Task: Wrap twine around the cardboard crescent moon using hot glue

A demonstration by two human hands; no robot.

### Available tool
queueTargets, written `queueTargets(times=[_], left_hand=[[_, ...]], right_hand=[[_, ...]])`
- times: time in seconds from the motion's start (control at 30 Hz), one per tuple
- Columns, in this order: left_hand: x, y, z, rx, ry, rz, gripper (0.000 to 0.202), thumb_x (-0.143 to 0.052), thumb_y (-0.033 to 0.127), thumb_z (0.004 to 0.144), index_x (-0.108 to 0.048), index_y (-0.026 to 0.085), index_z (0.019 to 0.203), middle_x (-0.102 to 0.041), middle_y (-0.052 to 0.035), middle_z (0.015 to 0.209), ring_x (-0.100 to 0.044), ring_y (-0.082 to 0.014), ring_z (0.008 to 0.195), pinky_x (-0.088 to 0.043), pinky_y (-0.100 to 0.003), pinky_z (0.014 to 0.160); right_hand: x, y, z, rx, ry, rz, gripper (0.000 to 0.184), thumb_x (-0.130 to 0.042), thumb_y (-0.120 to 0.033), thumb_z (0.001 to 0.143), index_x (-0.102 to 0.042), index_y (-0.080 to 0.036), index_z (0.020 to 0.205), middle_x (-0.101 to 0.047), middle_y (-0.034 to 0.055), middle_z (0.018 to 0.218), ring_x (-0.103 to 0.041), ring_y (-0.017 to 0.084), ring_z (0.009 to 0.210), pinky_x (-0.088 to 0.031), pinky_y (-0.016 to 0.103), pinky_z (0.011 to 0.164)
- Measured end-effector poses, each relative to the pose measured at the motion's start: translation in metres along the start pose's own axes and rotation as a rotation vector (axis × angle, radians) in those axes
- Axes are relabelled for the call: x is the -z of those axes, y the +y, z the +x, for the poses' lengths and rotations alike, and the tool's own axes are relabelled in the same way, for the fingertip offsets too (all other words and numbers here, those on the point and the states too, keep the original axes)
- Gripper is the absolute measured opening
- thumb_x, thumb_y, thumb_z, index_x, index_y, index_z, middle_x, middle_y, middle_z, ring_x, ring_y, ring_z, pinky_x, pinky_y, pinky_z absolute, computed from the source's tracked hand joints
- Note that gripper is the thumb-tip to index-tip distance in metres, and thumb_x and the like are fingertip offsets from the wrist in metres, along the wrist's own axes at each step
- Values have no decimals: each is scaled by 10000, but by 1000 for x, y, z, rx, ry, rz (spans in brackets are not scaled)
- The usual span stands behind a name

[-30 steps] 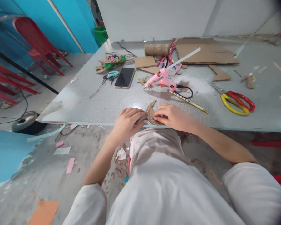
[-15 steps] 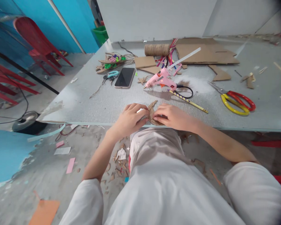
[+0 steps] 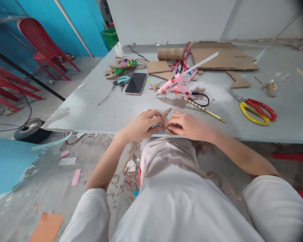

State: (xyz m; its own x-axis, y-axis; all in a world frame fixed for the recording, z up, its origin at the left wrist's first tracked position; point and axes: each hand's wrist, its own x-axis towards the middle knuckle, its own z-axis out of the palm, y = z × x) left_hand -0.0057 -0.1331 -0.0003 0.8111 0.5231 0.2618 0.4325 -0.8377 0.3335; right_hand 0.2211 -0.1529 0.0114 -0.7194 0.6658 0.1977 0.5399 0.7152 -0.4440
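Note:
Between my hands, at the table's front edge, is a brown crescent-shaped piece (image 3: pixel 166 115) that looks wrapped in twine. My left hand (image 3: pixel 145 125) pinches its left side with curled fingers. From the right, my right hand (image 3: pixel 185 125) grips its inner and lower part with thumb and fingers together. Just beyond lies a pink hot glue gun (image 3: pixel 176 86) with a clear glue stick in its back and its nozzle to the left. A small twine-covered star (image 3: pixel 155 86) sits left of the nozzle. A yellow patterned pencil (image 3: pixel 204 109) lies beside the glue gun's handle.
Red-and-yellow scissors (image 3: pixel 257 109) lie at right, blades pointing away. A phone (image 3: pixel 136 83) and blue-handled pliers (image 3: pixel 123 79) are at left. Farther back are a twine spool (image 3: pixel 170 54) and cardboard sheets (image 3: pixel 222 57). Scraps litter the floor (image 3: pixel 91 174); red chairs (image 3: pixel 40 43) stand left.
My left hand has shifted slightly up and right along the crescent, and a white patch near its fingers is out of sight. My right hand keeps its grip. The view has moved slightly.

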Motion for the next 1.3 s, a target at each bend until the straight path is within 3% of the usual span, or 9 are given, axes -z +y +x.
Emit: queueTargets(times=[0.47,0.7,0.9,1.07,1.3], left_hand=[[16,1,15,-31,-165,7,130,-487,231,910,-581,194,991,-560,-78,1044,-511,-212,1010,-423,-352,899],[11,11,1,54,-49,29,180,-459,241,919,-514,195,1084,-600,-73,1054,-549,-207,1000,-448,-356,877],[-5,21,-7,109,198,196,147,-565,329,892,-628,199,916,-660,-62,1031,-571,-207,961,-455,-332,829],[-13,19,-5,85,172,155,160,-556,326,902,-658,207,936,-659,-61,1041,-573,-194,957,-456,-319,827],[-8,17,-2,69,94,58,195,-508,321,924,-657,209,982,-628,-72,1050,-551,-191,951,-467,-309,817]], right_hand=[[2,0,0,-24,-2,28,158,-528,-167,870,-672,-168,934,-674,65,923,-606,178,877,-443,300,798],[6,-4,-4,-97,55,91,131,-552,-116,817,-651,-185,866,-694,29,870,-621,155,803,-452,273,750],[7,-2,-2,-21,5,61,167,-535,-127,841,-688,-186,874,-676,57,939,-615,173,877,-449,298,820],[9,-4,-1,-45,-13,66,161,-542,-95,812,-649,-192,883,-674,30,892,-599,164,845,-427,278,777],[16,-11,5,-61,-66,-21,113,-558,-134,814,-566,-207,899,-675,13,872,-603,163,814,-381,257,705]])
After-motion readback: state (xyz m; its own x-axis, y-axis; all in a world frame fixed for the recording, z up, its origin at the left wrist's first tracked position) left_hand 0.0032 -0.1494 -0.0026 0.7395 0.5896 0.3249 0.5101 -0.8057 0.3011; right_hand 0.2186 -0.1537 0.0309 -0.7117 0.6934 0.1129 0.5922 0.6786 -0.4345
